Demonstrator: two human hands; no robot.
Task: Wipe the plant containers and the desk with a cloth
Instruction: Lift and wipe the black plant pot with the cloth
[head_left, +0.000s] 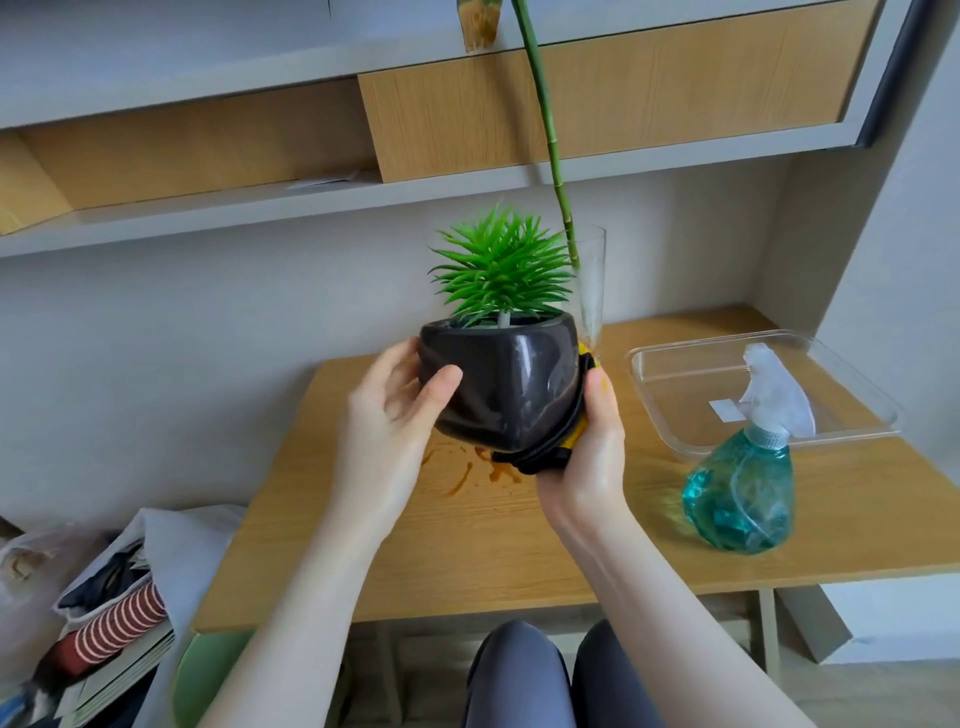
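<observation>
While lifted clear of the desk (519, 551): black pot (498, 384) with spiky green plant (501, 273), held between both hands above the middle of the top.
Left hand (387, 415): cups the pot's left side; thumb laid across the near face, fingers curled round the far side and mostly hidden.
Right hand (587, 457): holds a black and yellow cloth (545, 452) against the pot's right side and lower edge; thumb up along the cloth, other fingers out of sight behind it, so their spread cannot be told.
Cloth: sandwiched between right palm and pot, bunched under the pot's lower right corner.
Counts: one pot, one cloth, one clear glass vase (589, 286), one spray bottle (743, 488), one clear plastic tray (665, 374), two hands.
Vase: far side, just behind the pot's right edge, with a long green stalk (545, 130) rising out of the top of the view; base hidden by pot and cloth.
Spray bottle: right, near side of the desk, teal liquid inside, nozzle overlapping the tray.
Tray: far right of the desk.
Desk surface: orange-brown smears (467, 475) below the pot, partly covered by the hands.
Hard to make out: pot's underside and far wall; stacked things in bags on the floor at near left, cut off by the edge.
</observation>
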